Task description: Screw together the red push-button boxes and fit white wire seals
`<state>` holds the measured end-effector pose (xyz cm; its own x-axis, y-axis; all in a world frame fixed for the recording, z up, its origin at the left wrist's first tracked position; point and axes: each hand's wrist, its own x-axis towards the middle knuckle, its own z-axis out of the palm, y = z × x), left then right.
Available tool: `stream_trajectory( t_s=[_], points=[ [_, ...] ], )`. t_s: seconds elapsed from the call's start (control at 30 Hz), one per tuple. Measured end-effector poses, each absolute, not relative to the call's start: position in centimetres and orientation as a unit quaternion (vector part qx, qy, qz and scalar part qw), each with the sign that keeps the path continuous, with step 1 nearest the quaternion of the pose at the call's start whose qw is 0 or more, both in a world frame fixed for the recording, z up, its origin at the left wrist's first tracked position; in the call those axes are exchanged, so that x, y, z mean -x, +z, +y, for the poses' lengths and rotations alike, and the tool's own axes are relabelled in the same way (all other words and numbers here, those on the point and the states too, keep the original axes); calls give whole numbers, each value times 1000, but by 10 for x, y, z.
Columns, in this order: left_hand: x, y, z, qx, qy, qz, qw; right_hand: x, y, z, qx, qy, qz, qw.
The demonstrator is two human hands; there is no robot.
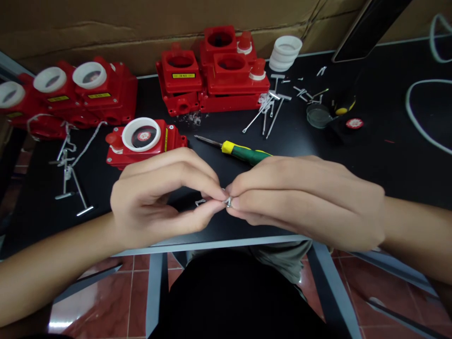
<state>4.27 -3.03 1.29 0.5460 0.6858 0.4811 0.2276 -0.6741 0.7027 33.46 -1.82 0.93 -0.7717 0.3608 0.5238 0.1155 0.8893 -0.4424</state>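
Observation:
My left hand (pixel 169 197) and my right hand (pixel 303 202) meet fingertip to fingertip above the front of the black table. Both are closed in a pinch. Between the fingertips shows a small silver metal piece (pixel 229 202), mostly covered by the right fingers. A bit of white cord (pixel 200 202) trails below the left fingers, which pinch its end next to the metal. Just beyond the hands lies a screwdriver (pixel 243 152) with a green and yellow handle, partly behind the right hand. A red box with a white ring (pixel 141 134) stands behind my left hand.
More red boxes (pixel 102 96) stand at the left, others (pixel 235 87) at the back. T-shaped metal rods (pixel 277 113) lie in the middle; corded ones (pixel 79 190) lie left. White rings (pixel 285 52) are stacked behind. Small metal parts (pixel 310 96) lie scattered near a clear disc (pixel 318 115).

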Motion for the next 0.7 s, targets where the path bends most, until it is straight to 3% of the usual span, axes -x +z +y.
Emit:
stream_trajectory(
  t_s=[0.3, 0.57, 0.7],
  points=[
    [-48, 3, -29, -826, 414, 237, 300, -333, 10, -26, 162, 171, -924, 301],
    [-50, 0, -31, -847, 430, 225, 216, -329, 4, -28, 165, 145, -925, 310],
    [-48, 7, -28, -853, 406, 237, 226, -325, 3, -27, 173, 161, -915, 327]
  ],
)
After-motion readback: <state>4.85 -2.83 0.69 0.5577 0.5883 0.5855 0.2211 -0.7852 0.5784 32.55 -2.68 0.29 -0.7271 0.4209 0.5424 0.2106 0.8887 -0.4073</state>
